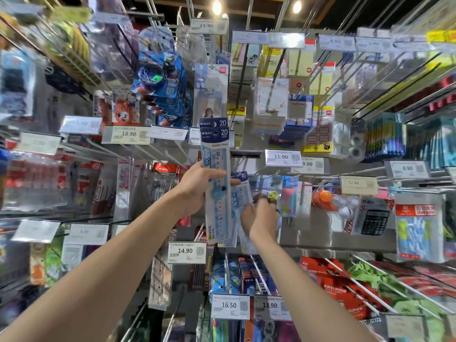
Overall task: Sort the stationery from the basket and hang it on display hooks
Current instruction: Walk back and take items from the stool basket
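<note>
Grey metal back panel point(320, 239), price labels point(186, 251), two ceiling lamps point(217, 6)

price tags point(187, 251) beneath ceiling lights point(216, 6)

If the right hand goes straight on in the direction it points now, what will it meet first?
Most likely the tilted pale blue 20 cm ruler pack, which the right hand seems to touch; behind it hang small colourful packs, but blur makes depth unclear.
</note>
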Demonstrator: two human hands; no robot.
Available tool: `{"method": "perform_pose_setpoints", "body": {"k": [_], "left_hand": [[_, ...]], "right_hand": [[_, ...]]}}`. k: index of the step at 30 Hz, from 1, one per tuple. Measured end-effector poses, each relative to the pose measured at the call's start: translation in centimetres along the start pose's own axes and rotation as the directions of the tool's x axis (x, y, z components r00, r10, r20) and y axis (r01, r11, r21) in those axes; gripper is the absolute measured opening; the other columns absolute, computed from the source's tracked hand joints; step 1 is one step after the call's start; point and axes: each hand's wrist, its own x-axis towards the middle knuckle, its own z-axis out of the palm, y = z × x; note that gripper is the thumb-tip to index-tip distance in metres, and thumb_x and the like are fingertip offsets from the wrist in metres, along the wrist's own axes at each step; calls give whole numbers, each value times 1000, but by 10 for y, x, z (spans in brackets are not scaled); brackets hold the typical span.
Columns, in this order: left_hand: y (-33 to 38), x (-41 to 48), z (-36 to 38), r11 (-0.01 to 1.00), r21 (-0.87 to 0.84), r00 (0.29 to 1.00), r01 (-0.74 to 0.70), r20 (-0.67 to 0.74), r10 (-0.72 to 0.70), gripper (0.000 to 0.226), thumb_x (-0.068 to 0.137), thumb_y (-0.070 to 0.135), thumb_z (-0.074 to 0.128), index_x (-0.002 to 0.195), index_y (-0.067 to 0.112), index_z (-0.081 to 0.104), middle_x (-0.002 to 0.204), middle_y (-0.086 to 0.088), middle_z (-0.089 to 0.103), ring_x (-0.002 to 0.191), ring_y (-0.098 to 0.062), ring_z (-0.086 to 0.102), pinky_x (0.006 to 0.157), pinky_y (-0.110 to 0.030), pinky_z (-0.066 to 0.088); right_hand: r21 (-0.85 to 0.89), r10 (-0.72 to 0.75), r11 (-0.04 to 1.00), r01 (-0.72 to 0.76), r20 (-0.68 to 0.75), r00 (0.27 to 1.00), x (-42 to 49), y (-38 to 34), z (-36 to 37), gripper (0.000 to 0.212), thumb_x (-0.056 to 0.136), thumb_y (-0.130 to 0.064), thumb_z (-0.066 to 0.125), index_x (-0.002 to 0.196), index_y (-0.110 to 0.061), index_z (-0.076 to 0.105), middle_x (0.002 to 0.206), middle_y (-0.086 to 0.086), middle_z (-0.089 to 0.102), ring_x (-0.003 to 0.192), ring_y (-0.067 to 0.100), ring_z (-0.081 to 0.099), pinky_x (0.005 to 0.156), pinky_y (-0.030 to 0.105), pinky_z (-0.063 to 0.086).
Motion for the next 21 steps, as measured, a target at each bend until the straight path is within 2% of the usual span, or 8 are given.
{"method": "perform_pose_setpoints", "body": {"k": [3,6,8,10,13,15,18,21], "left_hand": [[-1,1,1,999,-32,1000,11,-2,-11,32,103,0,50,133,8,53,124,-23,69,105,-35,75,89,-55,58],[-2,3,0,996,-90,999,21,-26,-24,35,100,-2,51,134,6,52,120,-26,71,103,-37,75,93,-60,57],[-3,4,2,993,-117,999,22,-39,-27,35,99,-3,51,133,6,52,116,-26,73,103,-37,75,95,-61,56],[-5,4,3,992,-125,999,22,-30,-25,36,98,-4,50,133,6,51,114,-26,73,104,-38,74,96,-62,55],[-5,4,4,992,-125,1000,9,-24,-12,33,97,-4,50,128,8,55,114,-25,74,104,-39,74,97,-64,53],[-2,1,5,990,-138,1000,3,-24,-6,33,97,-5,49,124,11,56,110,-23,75,103,-40,74,95,-67,53],[-2,-3,5,991,-132,1000,15,-15,-17,38,93,0,47,130,9,52,113,-26,74,102,-42,74,92,-64,56],[-1,-3,1,992,-125,1000,25,7,-24,42,88,23,47,124,2,58,108,-22,74,101,-41,71,90,-57,57]], "right_hand": [[365,-316,869,333,-109,943,-19,-14,-7,18,105,-16,48,109,-27,62,110,-6,62,107,11,59,90,29,50],[403,-398,820,406,-108,911,-35,-24,-7,20,102,-16,51,110,-28,65,105,-12,63,99,3,57,86,29,53],[371,-403,833,410,-100,910,-41,-25,-5,22,98,-11,53,111,-23,67,103,-9,60,98,4,55,86,30,52],[383,-387,843,377,-56,921,-51,-25,-4,29,92,-6,57,109,-28,65,105,-10,56,100,1,53,87,23,47],[415,-364,835,360,-74,929,-59,-23,-3,30,91,-12,64,111,-35,65,111,-13,60,105,-5,54,88,12,42],[459,-339,820,342,-93,936,-60,-22,-3,25,91,-19,69,114,-28,68,113,-13,65,106,-3,59,91,15,47],[549,-279,791,268,-64,958,-58,-26,-7,10,93,-25,73,100,-23,66,94,-12,69,88,-1,64,78,17,51],[605,-252,774,188,22,967,-51,-24,-13,15,99,-20,66,88,-17,57,79,-6,62,69,4,59,66,22,50]]}}
